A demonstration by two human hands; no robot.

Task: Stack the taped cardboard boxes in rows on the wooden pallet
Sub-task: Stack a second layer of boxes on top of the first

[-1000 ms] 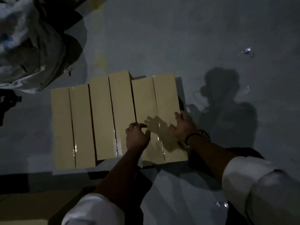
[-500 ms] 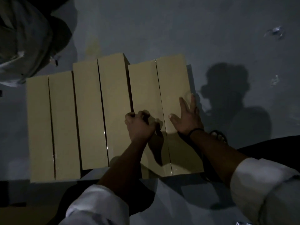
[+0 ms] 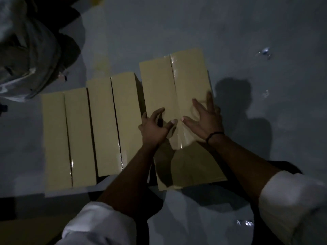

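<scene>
Three taped cardboard boxes lie side by side on the dim grey floor: a left box point(image 3: 69, 138), a middle box point(image 3: 113, 124) and a right box point(image 3: 159, 85). The right box looks larger, and its far end reaches further back than the others. Both my hands rest on its top near the shiny tape seam. My left hand point(image 3: 154, 128) has bent fingers, with its tips and thumb touching the cardboard. To the right of the seam, my right hand point(image 3: 205, 121) lies with its fingers spread. No pallet shows clearly under the boxes.
A large pale wrapped bundle point(image 3: 26, 50) fills the upper left corner. Small shiny scraps point(image 3: 264, 51) lie on the floor at the right. More cardboard point(image 3: 26, 230) shows at the lower left edge. My shadow falls on the floor right of the boxes.
The right box has shifted away from me and no longer lines up with the middle box. My left hand has opened from a fist, and my right hand has moved toward the seam.
</scene>
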